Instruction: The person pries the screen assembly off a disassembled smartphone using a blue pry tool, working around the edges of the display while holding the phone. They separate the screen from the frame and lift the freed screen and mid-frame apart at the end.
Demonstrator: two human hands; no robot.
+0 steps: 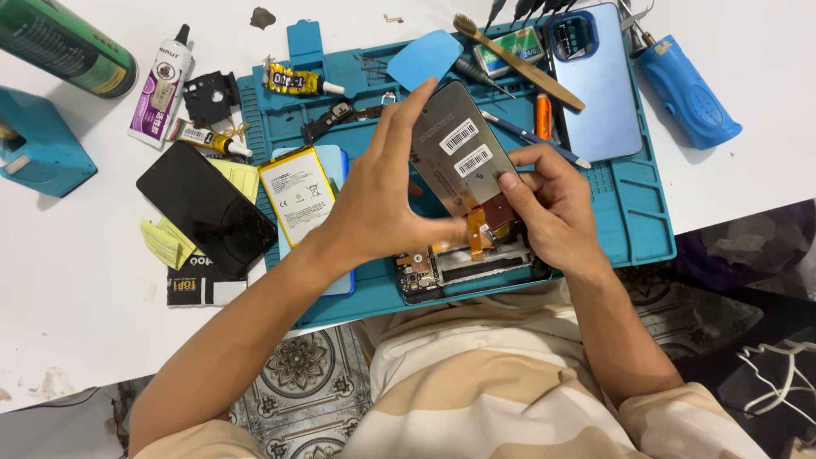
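Note:
My left hand (382, 191) holds a grey phone screen panel (455, 140) by its left edge, tilted up over the blue work mat (633, 212). Two white barcode stickers sit on the panel's back. My right hand (548, 204) pinches the panel's lower right corner, by its orange flex cable (476, 229). Under both hands lies an opened phone frame (472, 268) with its circuit board showing.
On the mat lie a white battery (297, 194), a light blue back cover (599, 81), a blue pry card (423, 58), a bamboo toothbrush (518, 61) and glue tubes. A black screen (204, 208) rests on the white table (76, 289). A blue handheld tool (688, 92) lies at right.

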